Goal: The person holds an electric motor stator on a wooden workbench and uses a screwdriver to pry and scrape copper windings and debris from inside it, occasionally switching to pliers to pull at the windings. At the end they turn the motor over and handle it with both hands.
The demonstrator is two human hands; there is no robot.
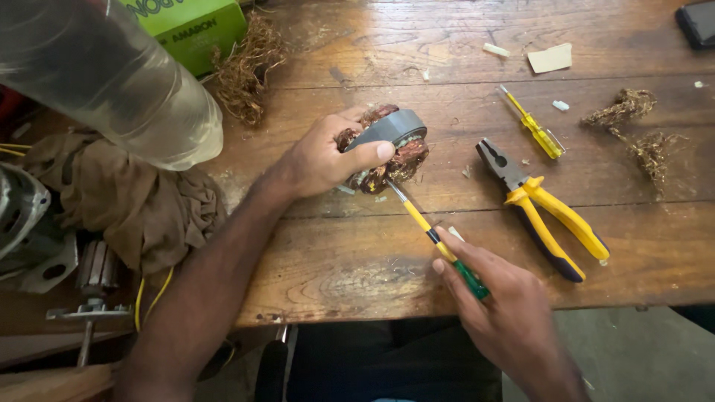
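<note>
Far left: clear plastic bottle [112, 82], blurred and close to the camera, above a crumpled brown cloth [141, 208] and grey metal motor parts [30, 223] at the edge of the worn wooden tabletop [357, 275]; green cardboard box [197, 26] and a tangle of brownish stripped wire [249, 67] behind. Next, left hand [324, 156] closed around the grey metal motor stator with reddish-brown copper windings [391, 152], thumb pressed across the grey band, piece resting on the tabletop near its middle. Worth keeping that grip firm and low, fingers clear of the line of the blade, since a slip would likely run toward the thumb. Then the slim screwdriver with yellow shank and green handle [439, 242], tip apparently tucked under the windings at the stator's lower edge, though the exact contact point is hidden. Right hand [506, 313] wrapped around the green handle, index finger laid along the shank. Best judged as a prying step: short, controlled levering rather than a hard push, angle kept shallow. Further right, lying untouched and well apart: yellow-and-blue-handled combination pliers [540, 212], small yellow tester screwdriver [536, 130], more brown wire scraps [640, 130], a beige paper scrap [551, 58].
</note>
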